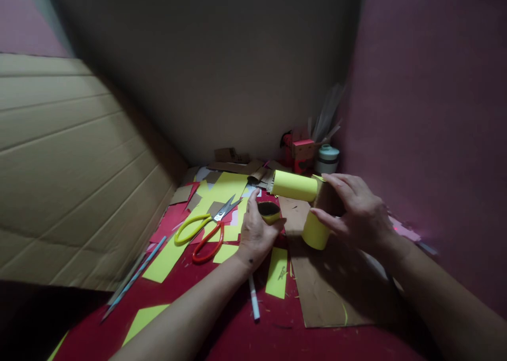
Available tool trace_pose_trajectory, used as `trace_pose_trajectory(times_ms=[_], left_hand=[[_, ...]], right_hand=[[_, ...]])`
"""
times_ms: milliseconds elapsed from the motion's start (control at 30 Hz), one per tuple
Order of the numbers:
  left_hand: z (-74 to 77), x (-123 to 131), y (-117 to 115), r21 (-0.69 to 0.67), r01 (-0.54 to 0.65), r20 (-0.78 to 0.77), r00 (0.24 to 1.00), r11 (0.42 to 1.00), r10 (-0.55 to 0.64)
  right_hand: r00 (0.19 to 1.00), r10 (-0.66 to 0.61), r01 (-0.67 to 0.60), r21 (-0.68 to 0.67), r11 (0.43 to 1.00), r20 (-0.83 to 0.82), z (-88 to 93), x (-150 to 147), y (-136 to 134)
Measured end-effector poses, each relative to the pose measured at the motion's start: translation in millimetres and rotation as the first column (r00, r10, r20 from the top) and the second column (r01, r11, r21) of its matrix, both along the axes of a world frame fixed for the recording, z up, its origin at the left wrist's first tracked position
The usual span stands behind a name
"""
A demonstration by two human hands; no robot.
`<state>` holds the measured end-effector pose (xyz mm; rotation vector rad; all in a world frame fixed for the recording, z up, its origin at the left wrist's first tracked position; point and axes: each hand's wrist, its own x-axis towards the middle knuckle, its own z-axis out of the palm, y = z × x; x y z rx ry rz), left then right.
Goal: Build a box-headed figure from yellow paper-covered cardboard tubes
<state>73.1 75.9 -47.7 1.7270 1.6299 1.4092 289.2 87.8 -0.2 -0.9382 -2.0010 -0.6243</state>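
My left hand [257,231] is closed around a short yellow paper-covered tube [272,219], whose dark open end faces up. To its right, my right hand [362,207] grips a brown cardboard piece [329,198] between thumb and fingers. A longer yellow tube [295,185] extends sideways from that piece toward the left. Below my right thumb shows another yellow tube-like part [316,235]; whether it is joined to the cardboard piece I cannot tell. Scissors [217,218] with one yellow and one red handle lie partly open left of my left hand.
Yellow paper scraps [164,263] and a white pen [254,300] lie on the red tabletop [190,292]. A flat cardboard sheet [332,297] is under my right hand. A striped pencil [137,276] lies left, beside a tall cardboard panel [71,176]. A pale green jar [327,159] stands behind.
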Motion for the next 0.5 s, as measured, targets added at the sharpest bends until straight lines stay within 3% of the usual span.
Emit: trace_pose_trajectory(times_ms=[167,300,500], left_hand=[[2.7,-2.8,-3.5,0.010,0.130,0.072,0.989,0.991,-0.130],[6.8,-6.8,-6.1,-0.078,0.266,0.213,0.946,0.961,-0.244],[7.1,-11.1,-4.9,-0.118,0.305,0.321,0.912,0.945,-0.255]], right_hand=[[1.000,0.018,-0.018,-0.003,1.000,-0.011,0.8,0.1,-0.4],[0.999,0.024,-0.024,0.001,1.000,-0.022,1.3,-0.6,0.2],[0.999,0.035,-0.035,0.015,0.999,0.007,2.1,-2.5,-1.7]])
